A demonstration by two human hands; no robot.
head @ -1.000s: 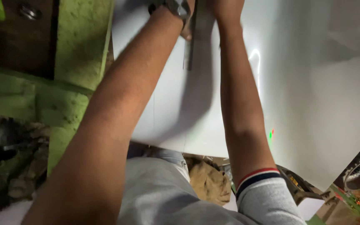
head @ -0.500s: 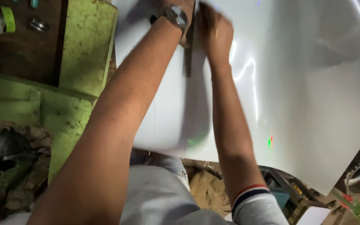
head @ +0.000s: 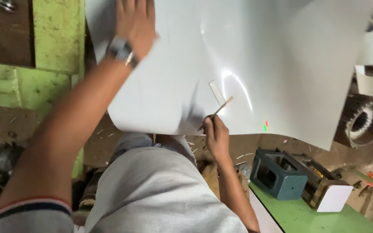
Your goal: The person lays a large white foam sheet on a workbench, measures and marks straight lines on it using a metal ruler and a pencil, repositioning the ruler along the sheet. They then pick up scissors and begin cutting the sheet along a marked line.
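A large white sheet lay spread across the far half of the view, its near edge curling over the person's lap. The left hand pressed flat and open on the sheet's far left part, fingers spread, a wristwatch on its wrist. The right hand was closed around a thin pencil-like stick at the sheet's near edge, tip pointing far and right, just beside a small white strip lying on the sheet. To the near right stood a blue-grey metal block on a green surface, and a round motor stator sat at the right.
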